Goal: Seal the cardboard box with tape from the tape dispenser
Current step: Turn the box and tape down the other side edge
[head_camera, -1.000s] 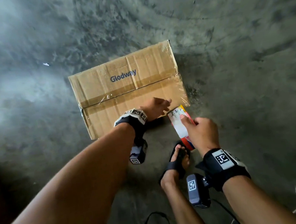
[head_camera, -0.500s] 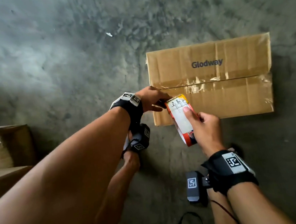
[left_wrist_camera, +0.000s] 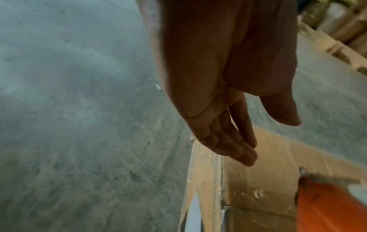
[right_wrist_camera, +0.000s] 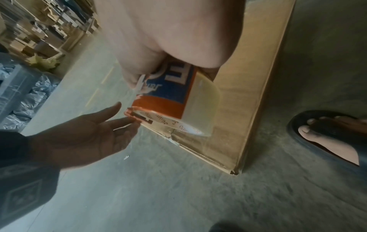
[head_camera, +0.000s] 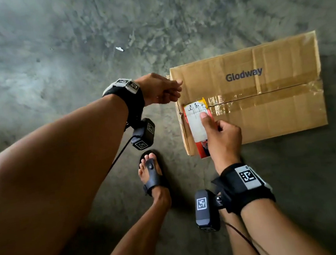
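Note:
A brown cardboard box marked "Glodway" lies flat on the concrete floor. Shiny tape runs along its middle seam. My right hand grips an orange tape dispenser with a white label, its front at the seam's left end. The right wrist view shows the clear tape roll in the dispenser over the box. My left hand hovers at the box's left edge, holding nothing. Its fingers are straight above the box, close to the dispenser.
A foot in a black sandal stands left of the box's near corner, and a cable hangs from the left wrist. A white scrap lies on the floor. Stacked cardboard on shelves and silver wrapped bundles stand farther off.
The dispenser has moved from the box's near left corner up onto the left end of the seam. My left hand has let go of the dispenser's front and opened by the box's left edge.

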Demonstrator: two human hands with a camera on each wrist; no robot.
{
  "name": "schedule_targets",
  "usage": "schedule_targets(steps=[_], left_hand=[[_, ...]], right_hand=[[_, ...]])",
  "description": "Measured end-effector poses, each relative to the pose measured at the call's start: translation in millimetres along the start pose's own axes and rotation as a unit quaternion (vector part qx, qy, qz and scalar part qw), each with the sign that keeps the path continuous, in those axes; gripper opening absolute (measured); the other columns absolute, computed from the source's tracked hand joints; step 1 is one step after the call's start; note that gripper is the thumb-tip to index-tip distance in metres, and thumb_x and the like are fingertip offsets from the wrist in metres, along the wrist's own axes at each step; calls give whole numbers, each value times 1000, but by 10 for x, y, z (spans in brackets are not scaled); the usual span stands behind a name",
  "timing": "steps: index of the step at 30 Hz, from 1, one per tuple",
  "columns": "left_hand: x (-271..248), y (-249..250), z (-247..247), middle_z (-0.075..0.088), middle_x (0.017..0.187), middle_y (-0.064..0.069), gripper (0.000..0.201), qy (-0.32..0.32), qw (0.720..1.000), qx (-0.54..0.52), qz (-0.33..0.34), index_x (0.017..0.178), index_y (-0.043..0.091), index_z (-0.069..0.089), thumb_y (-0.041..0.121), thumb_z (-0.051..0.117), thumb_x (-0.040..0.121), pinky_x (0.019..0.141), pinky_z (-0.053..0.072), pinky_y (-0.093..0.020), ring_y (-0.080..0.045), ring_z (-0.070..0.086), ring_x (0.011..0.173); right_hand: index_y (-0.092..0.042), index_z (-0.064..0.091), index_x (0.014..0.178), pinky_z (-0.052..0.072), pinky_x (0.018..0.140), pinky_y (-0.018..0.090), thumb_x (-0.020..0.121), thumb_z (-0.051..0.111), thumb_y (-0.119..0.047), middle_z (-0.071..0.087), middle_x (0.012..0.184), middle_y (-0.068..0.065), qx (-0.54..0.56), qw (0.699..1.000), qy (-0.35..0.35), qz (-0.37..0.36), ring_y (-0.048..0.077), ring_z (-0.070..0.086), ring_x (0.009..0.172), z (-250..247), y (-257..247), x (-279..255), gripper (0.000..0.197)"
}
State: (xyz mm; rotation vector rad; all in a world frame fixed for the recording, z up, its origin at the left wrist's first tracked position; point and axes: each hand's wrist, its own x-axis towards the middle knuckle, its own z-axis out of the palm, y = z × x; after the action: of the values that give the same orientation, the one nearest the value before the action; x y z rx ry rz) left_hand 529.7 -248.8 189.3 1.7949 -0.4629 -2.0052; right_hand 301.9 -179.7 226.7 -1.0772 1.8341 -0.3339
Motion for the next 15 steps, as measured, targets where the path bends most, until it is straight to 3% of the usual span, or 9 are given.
schedule_targets(steps=[2, 5, 7, 9, 11, 13, 15], left_hand=[[67, -12, 36, 72, 99, -13, 43, -35, 997, 43, -44, 116, -4, 65, 30, 68, 91, 73, 53, -25, -20, 69, 86], [142, -114, 100, 73, 96, -10, 42, -65, 991, 28, -111, 114, 1, 64, 39, 58, 97, 76, 52, -28, -20, 71, 82], [182, -157, 136, 71, 91, -7, 32, -83, 989, -11, -124, 105, 8, 64, 38, 57, 97, 80, 51, -30, -19, 70, 78], [212, -173, 141, 69, 98, -7, 22, -88, 989, -49, -112, 101, 10, 65, 31, 62, 95, 93, 50, -34, -21, 65, 88], [228, -149, 118, 67, 103, -8, 21, -92, 987, -79, -102, 103, 9, 66, 26, 66, 92, 104, 45, -37, -22, 60, 98], [252, -94, 84, 68, 100, -5, 19, -99, 985, -93, -105, 103, 10, 67, 25, 67, 91, 104, 45, -34, -21, 61, 97], [273, -38, 49, 70, 91, -2, 10, -98, 985, -96, -106, 97, 12, 67, 21, 63, 93, 91, 50, -29, -17, 64, 86]], right_hand=[[-3, 66, 66, 61, 61, 50, 79, 67, -70, 73, 64, 5, -1, 1000, -7, 2, 27, 71, 61, 48, 16, 72, 68], [-2, 65, 67, 59, 63, 55, 77, 66, -75, 72, 64, 9, 8, 1000, -20, 2, 36, 69, 66, 102, -1, 142, 74], [-1, 63, 66, 58, 59, 56, 76, 67, -75, 70, 65, 13, 14, 1000, -26, -3, 29, 60, 57, 131, -24, 189, 75], [-2, 60, 64, 57, 55, 56, 76, 68, -74, 70, 63, 12, 18, 999, -29, -7, 21, 57, 56, 143, -59, 233, 74], [-3, 59, 61, 57, 55, 54, 78, 69, -72, 68, 61, 11, 12, 999, -27, -13, 23, 58, 54, 141, -99, 272, 71], [-3, 59, 62, 56, 56, 54, 78, 69, -72, 69, 62, 14, 10, 1000, -25, -15, 33, 63, 57, 139, -152, 325, 71], [-1, 59, 62, 56, 55, 52, 78, 69, -72, 68, 63, 17, 13, 999, -26, -20, 32, 61, 55, 138, -213, 375, 73]])
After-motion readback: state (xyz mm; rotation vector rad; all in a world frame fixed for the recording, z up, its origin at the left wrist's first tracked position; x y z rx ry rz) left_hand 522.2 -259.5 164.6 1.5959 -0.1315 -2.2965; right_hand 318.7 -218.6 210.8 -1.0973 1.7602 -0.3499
